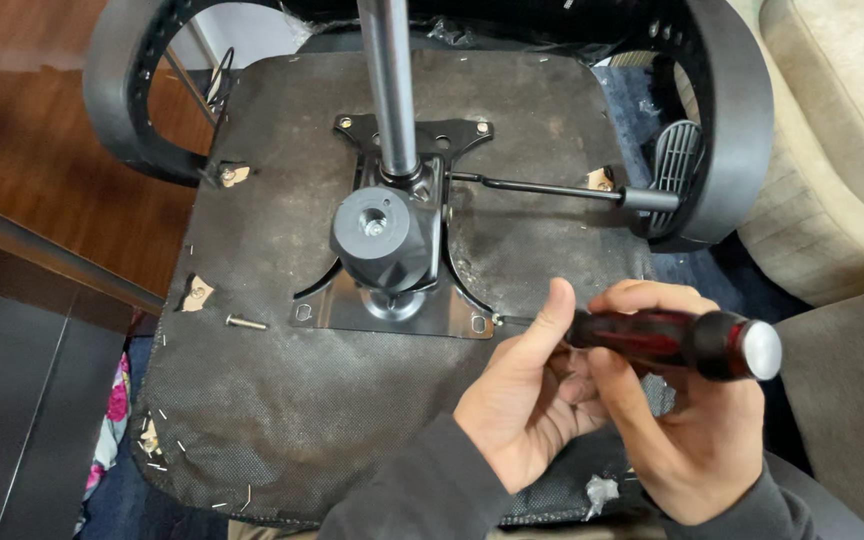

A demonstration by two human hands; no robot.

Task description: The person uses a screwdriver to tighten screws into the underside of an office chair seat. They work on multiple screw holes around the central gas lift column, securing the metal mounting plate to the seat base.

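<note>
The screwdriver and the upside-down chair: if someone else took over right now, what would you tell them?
Left hand: steadies the screwdriver near its shaft.
Right hand: grips the red-and-black handle.
The tip sits at the near right corner of the metal seat plate on the chair underside.
Done: one loose bolt lies left of the plate.
Left: both far corners have bolts in.

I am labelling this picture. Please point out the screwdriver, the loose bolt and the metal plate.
screwdriver [667, 340], head view, on its red-black handle.
loose bolt [245, 322], head view, on its shank.
metal plate [337, 313], head view, on its bare lower-left corner.
</note>
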